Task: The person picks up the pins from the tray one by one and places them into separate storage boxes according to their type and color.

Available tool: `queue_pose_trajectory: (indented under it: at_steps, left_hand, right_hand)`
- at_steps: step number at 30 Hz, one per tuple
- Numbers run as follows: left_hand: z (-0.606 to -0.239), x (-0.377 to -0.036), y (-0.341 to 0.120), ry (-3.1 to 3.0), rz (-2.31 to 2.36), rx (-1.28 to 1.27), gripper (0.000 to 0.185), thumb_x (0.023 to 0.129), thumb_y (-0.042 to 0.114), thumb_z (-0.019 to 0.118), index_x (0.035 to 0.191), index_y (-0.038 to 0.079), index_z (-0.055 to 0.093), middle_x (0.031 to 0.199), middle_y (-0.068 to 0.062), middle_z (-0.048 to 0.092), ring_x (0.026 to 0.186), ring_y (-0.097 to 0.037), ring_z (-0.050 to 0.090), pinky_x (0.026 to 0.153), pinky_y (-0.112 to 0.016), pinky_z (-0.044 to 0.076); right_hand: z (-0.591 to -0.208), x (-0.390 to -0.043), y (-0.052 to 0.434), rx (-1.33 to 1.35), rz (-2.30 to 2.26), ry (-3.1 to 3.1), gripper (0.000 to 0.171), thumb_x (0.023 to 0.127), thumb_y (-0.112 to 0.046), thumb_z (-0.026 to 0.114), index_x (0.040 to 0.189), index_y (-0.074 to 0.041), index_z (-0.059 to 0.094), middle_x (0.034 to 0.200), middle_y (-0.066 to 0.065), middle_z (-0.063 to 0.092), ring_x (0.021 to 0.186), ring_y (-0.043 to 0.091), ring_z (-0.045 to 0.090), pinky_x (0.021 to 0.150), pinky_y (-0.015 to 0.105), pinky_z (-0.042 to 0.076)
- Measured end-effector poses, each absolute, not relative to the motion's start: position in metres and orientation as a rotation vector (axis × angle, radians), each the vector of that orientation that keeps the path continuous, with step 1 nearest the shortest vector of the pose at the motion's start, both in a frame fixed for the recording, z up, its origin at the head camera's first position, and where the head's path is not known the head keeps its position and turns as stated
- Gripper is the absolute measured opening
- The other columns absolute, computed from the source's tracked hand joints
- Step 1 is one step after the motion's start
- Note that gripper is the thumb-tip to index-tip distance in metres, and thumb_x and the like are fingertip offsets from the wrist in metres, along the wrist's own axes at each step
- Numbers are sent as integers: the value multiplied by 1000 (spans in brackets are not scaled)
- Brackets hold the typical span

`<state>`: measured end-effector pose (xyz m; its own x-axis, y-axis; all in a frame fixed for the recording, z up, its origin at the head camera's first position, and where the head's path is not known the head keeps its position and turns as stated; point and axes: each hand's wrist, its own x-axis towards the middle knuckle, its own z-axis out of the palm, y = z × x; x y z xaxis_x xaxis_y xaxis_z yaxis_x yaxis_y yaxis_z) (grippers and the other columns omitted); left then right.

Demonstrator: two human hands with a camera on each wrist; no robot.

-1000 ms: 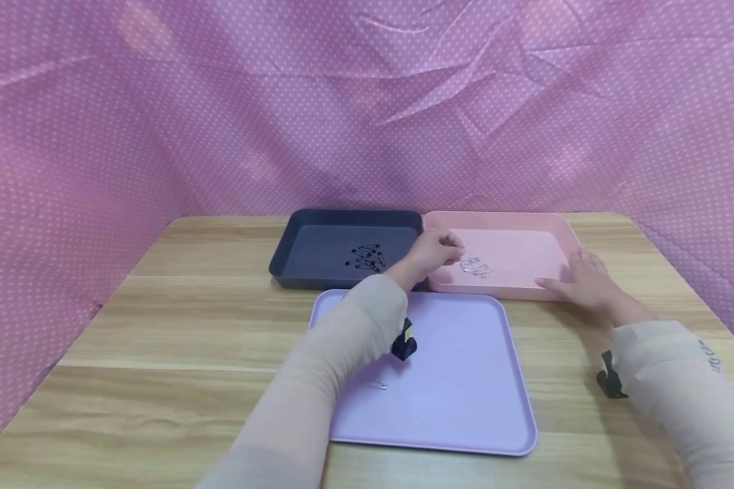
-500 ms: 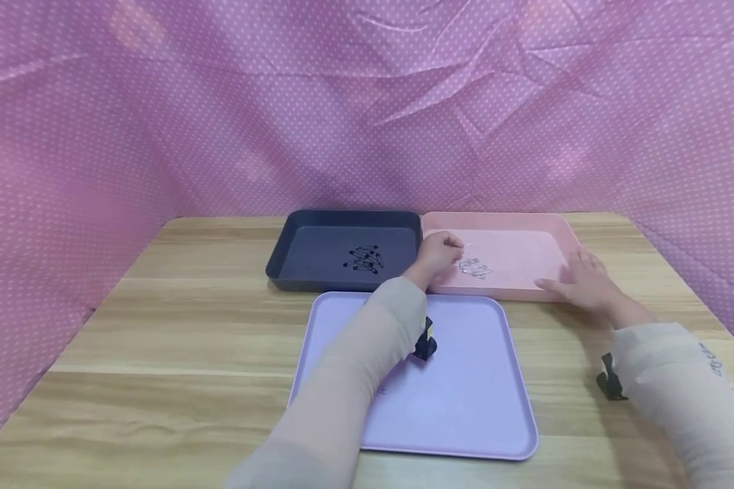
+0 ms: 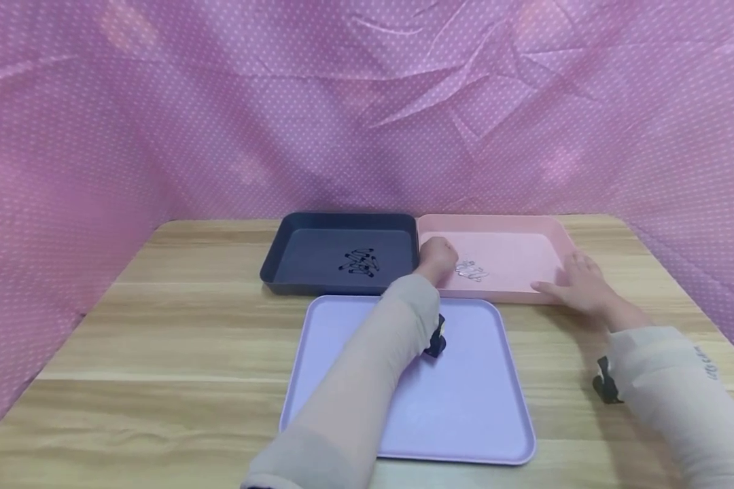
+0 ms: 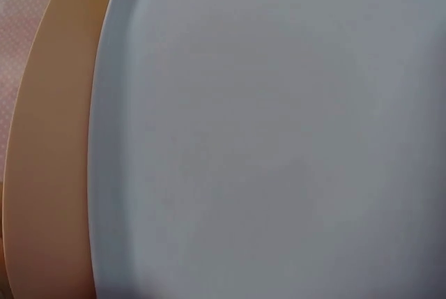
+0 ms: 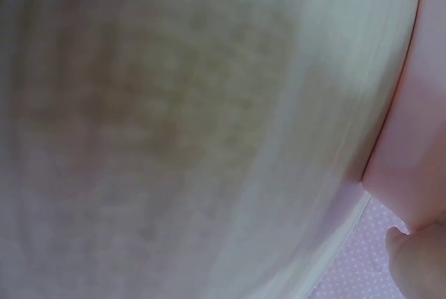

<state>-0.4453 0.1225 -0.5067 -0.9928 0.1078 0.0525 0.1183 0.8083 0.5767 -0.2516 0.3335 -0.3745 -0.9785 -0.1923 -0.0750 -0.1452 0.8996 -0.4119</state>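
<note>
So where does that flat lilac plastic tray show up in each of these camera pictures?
Head view: the flat lilac plastic tray lies low in the middle, under the left sleeve.
Left wrist view: it fills nearly the whole picture, seen close.
Right wrist view: not in it.
Shared landmark: the light wooden table, a strip at the left edge of the left wrist view.

Wooden tabletop (image 3: 177,339) carries three trays: lilac tray (image 3: 465,407) nearest, dark tray (image 3: 293,255) and pink tray (image 3: 514,227) behind (those two side by side, touching).
</note>
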Motion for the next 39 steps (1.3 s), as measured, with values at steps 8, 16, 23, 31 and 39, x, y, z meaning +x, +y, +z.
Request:
queue_pose_trajectory:
  at_steps: [8, 16, 23, 31, 39]
  left_hand:
    - [-501, -448, 131, -3159, -599, -44, 15, 77, 22, 49, 65, 15, 56, 72, 2, 58, 67, -15, 55, 65, -27, 45]
    - [-520, -464, 135, -3109, -558, -4, 29, 76, 37, 54, 59, 15, 54, 64, 1, 54, 60, -14, 52, 59, -25, 44]
    - [-495, -441, 128, -3071, -892, 3, 16, 76, 26, 60, 67, 14, 62, 71, 2, 59, 68, -14, 55, 69, -24, 44]
    - [-402, -360, 98, -2976, -1414, -32, 6, 75, 15, 62, 75, 10, 66, 73, 1, 60, 68, -13, 54, 65, -22, 44]
    - [-336, -299, 78, -3021, -1466, -127, 15, 80, 14, 58, 90, 4, 64, 80, -4, 61, 78, -15, 56, 70, -23, 44]
  right_hand:
    - [-376, -251, 333, -268, -594, 2953, 98, 82, -51, 46, 123, 25, -1, 126, 44, -10, 115, 56, -6, 92, 60, -1]
    - [-373, -251, 331, -283, -575, 2954, 97, 83, -49, 46, 122, 27, 0, 126, 44, -9, 116, 54, -7, 94, 57, -3]
    - [-374, -250, 332, -268, -580, 2938, 99, 83, -51, 45, 122, 26, -3, 126, 42, -13, 116, 53, -10, 94, 58, -3]
    - [-372, -248, 332, -261, -602, 2933, 101, 82, -53, 45, 123, 24, -5, 127, 41, -14, 116, 53, -10, 93, 59, -3]
    - [-370, -247, 331, -256, -614, 2919, 102, 81, -54, 45, 123, 24, -5, 127, 42, -13, 115, 55, -9, 91, 61, -1]
